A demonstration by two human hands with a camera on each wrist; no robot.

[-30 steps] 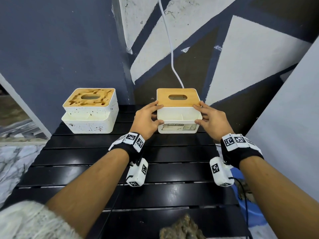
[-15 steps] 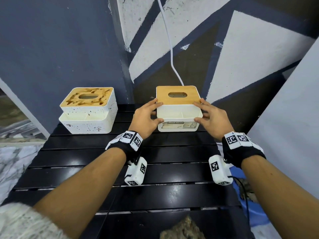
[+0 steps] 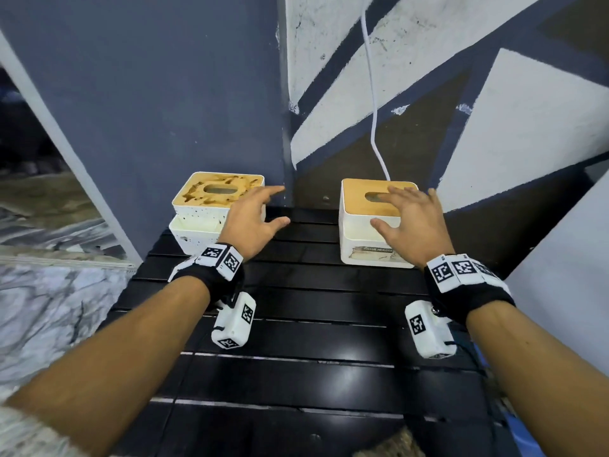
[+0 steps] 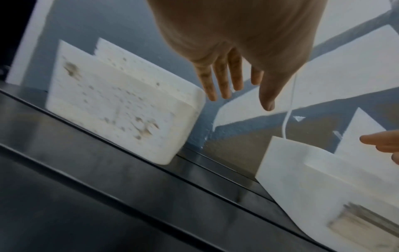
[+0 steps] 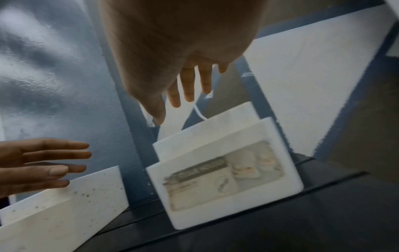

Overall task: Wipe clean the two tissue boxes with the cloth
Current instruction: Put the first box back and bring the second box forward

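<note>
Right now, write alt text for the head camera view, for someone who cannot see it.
Two open bare hands hover over two white tissue boxes with wooden lids on a black slatted table: the left hand beside the stained box, the right hand above the clean box. A white cable hangs down the painted wall behind.

My right hand (image 5: pixel 172 56) hangs with fingers spread and straight above the clean tissue box (image 5: pixel 224 172), whose worn front label faces me on the black slatted table (image 5: pixel 302 221), while my left hand (image 5: pixel 41 162) stretches flat over the speckled tissue box (image 5: pixel 64 209) beside it.
</note>
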